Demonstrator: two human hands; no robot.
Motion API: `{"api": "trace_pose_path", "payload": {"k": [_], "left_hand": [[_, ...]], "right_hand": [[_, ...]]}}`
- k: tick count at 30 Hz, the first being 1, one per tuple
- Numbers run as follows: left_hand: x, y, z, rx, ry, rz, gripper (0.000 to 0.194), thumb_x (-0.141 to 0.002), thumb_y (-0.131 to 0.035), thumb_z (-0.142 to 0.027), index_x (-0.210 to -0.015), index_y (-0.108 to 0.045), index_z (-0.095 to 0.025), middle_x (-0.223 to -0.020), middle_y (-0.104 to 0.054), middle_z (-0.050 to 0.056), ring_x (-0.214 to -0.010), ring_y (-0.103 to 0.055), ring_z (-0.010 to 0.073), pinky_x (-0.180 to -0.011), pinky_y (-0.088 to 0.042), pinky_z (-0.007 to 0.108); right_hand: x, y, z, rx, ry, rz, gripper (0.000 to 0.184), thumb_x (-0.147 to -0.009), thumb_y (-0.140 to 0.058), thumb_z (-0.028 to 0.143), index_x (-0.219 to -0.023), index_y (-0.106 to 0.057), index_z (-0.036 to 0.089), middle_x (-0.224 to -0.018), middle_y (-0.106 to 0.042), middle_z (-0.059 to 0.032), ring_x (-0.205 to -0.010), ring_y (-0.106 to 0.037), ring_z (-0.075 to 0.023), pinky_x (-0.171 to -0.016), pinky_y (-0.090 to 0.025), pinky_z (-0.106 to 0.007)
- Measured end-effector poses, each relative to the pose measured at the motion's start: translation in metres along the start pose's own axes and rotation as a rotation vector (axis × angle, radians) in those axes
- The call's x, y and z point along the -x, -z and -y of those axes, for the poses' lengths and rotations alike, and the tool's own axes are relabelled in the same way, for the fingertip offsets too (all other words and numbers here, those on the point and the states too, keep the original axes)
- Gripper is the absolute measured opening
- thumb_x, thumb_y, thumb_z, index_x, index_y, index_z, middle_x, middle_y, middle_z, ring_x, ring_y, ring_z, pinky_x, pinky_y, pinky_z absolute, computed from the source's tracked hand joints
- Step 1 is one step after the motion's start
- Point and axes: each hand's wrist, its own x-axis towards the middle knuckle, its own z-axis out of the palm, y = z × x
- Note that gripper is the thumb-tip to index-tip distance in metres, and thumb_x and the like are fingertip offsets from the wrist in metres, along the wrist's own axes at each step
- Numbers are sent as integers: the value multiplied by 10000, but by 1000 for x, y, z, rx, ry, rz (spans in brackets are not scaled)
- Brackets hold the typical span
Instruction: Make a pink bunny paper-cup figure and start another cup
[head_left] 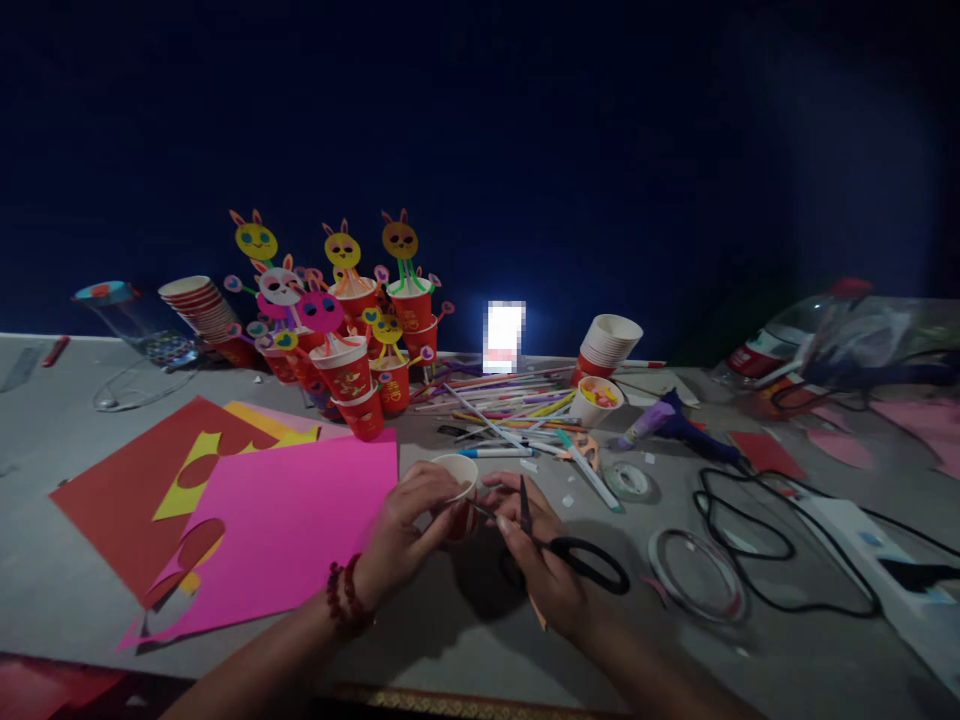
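Observation:
My left hand is closed around a small red paper cup with a white inside, held just above the grey table near its front edge. A red bead bracelet sits on that wrist. My right hand grips black-handled scissors, their blades pointing left and up toward the cup's side. A thin stick pokes out below the right hand.
Pink, red and yellow paper sheets lie left of the hands. Red cups with bunny-face sticks stand behind, beside stacked cups, loose straws and pens, a glue gun, tape rolls and black cables.

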Motion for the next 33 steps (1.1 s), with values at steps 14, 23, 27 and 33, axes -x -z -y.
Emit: {"api": "trace_pose_path", "payload": {"k": [14, 23, 27, 33], "left_hand": [[4, 1, -6, -484, -280, -67, 371, -830, -635, -77, -1156, -645, -254, -994, -741, 67, -1010, -618, 269, -1042, -397, 565], [-37, 13, -33, -246, 3, 97, 95, -918, -569, -188, -895, -659, -211, -846, -705, 46, -817, -628, 196, -760, -511, 334], [-47, 7, -38, -417, -221, 68, 125, -901, -561, -131, -924, -662, -201, -902, -719, 61, -900, -619, 215, -902, -489, 407], [-52, -9, -34, -767, -469, 11, 212, -886, -559, -84, -1052, -665, -164, -960, -749, 50, -973, -625, 228, -1127, -317, 554]], "right_hand": [[7, -23, -9, -617, -359, -154, 297, -954, -502, 470, -919, -678, 234, -1032, -745, -65, -927, -723, -245, -917, -560, -409], [-3, 15, -13, 160, 217, -59, 229, -942, -523, 270, -1090, -697, 272, -1099, -749, -63, -1020, -689, -252, -962, -521, -413], [-5, 12, -10, -118, -48, -173, 243, -962, -505, 386, -966, -723, 279, -969, -762, -51, -932, -701, -240, -886, -544, -376], [-9, -2, -7, -856, -501, -335, 317, -837, -656, 515, -852, -720, 205, -860, -778, -55, -792, -720, -222, -831, -554, -364]]}}
